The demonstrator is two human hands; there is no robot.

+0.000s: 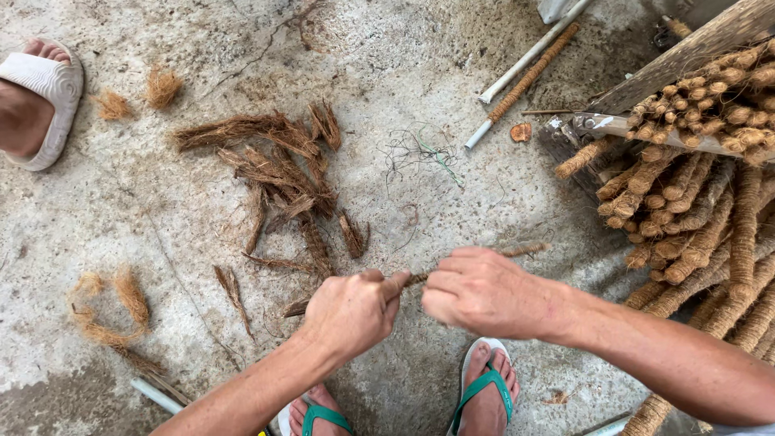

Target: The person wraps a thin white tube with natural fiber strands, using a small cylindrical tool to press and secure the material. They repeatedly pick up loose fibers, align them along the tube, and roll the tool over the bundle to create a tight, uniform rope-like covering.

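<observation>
Coir wraps the thin stick [517, 251] that both hands hold low over the concrete floor [404, 73]. The left hand [351, 313] is curled into a fist around the stick's near end, thumb laid along it. The right hand [483, 292] closes over the middle, knuckles up, and the wrapped tip pokes out beyond it to the right. Scattered husk strips [278, 173] lie on the floor ahead of the hands, with small fibre tufts [137, 95] further left and a loose curl of fibre [109, 311] near the left forearm. A tangle of thin wire [424, 153] sits just beyond the strips. To the right, a heap of wrapped sticks [702, 202] leans under a wooden plank [686, 56]. A white pipe [529, 56] lies beside one wrapped stick at top. Green sandals [480, 387] show below the hands; another person's foot in a white sandal [40, 101] is at far left.
</observation>
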